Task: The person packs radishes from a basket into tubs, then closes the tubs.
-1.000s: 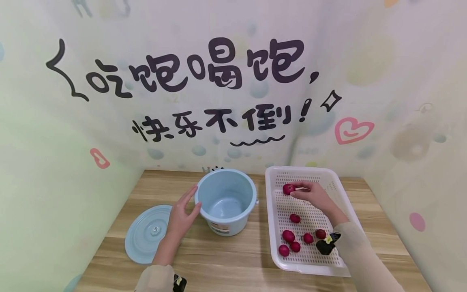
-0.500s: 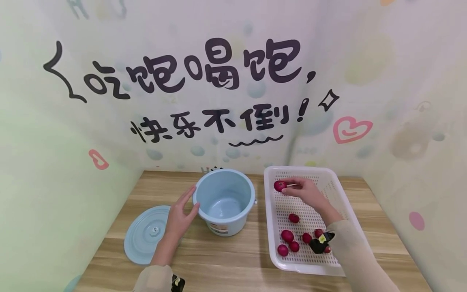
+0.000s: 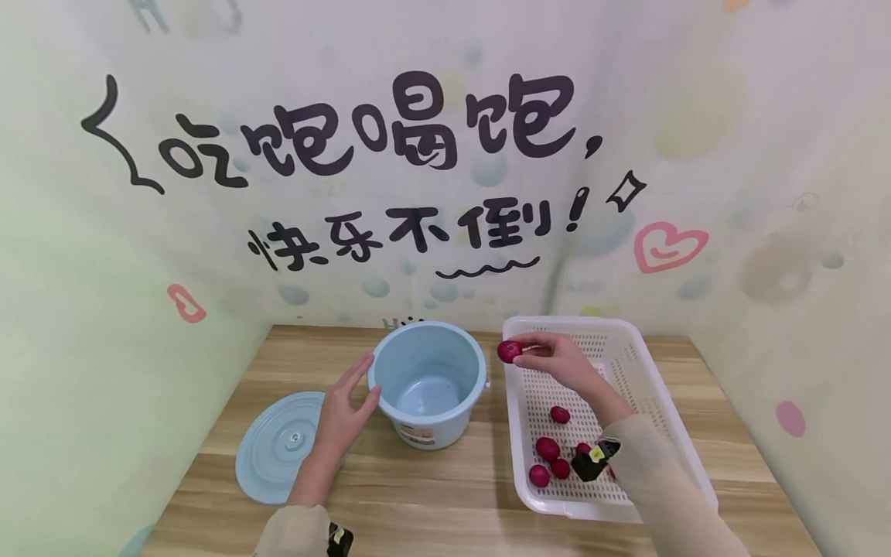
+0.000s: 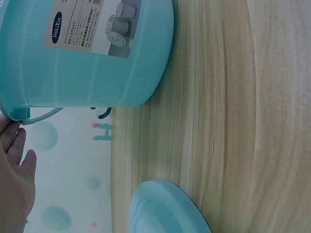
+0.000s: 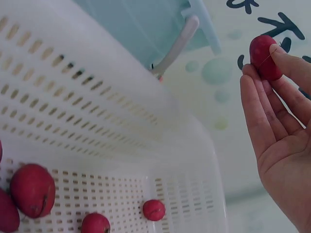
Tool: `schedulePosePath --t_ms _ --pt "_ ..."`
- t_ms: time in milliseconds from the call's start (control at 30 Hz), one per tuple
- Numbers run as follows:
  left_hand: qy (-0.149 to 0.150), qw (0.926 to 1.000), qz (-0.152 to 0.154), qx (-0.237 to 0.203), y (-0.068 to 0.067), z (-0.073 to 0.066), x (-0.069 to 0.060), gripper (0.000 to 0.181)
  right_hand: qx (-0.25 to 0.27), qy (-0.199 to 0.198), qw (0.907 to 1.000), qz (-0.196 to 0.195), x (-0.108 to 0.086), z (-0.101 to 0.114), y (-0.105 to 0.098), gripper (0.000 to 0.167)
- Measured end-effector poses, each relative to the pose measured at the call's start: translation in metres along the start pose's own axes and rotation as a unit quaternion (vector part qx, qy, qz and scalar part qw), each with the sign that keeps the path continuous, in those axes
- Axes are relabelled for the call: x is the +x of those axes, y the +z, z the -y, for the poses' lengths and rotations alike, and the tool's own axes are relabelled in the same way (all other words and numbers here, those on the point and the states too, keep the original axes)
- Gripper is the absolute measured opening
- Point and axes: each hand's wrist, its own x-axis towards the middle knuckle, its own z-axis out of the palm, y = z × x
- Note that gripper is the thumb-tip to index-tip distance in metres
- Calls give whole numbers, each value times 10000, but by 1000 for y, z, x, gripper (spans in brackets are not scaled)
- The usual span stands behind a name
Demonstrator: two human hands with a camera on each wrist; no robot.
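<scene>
My right hand (image 3: 567, 365) pinches a red radish (image 3: 509, 352) between thumb and fingers, over the far left rim of the white perforated basket (image 3: 517, 456). The right wrist view shows the radish (image 5: 263, 52) at the fingertips, raised above the basket wall. My left hand (image 3: 343, 410) rests its fairly straight fingers on the left rim of a light blue bucket (image 3: 452, 429). In the left wrist view those fingers (image 4: 15, 145) touch the bucket near its handle. No contents show inside the bucket. Several radishes (image 3: 547, 449) lie in the basket, some hidden by my right wrist.
A round blue lid (image 3: 267, 456) lies on the wooden table (image 3: 445, 510), left of the bucket and partly behind my left forearm. A printed wall cloth (image 3: 418, 178) hangs just behind the table. The basket stands a short gap right of the bucket.
My right hand has carried the radish leftward, from inside the basket's far part to above its left rim, nearer the bucket. My left hand stays at the bucket rim.
</scene>
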Motion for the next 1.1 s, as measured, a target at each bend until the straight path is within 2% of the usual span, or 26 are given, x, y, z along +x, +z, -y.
schedulePosePath --t_ms 167,300,467,767,1100 --pt "-15 10000 -10 6 0 0 1 54 9 -104 9999 93 5 12 11 41" --pt "-29 10000 -10 -6 0 0 1 54 205 -235 9994 160 10 19 20 40" --pt "-30 10000 26 -51 0 2 2 54 301 -325 9988 229 13 21 30 38" --pt "-80 10000 9 -14 0 2 0 54 503 -190 9978 391 17 25 46 38" --pt "-13 10000 -43 -48 1 1 0 53 551 -336 9963 571 20 24 58 39"
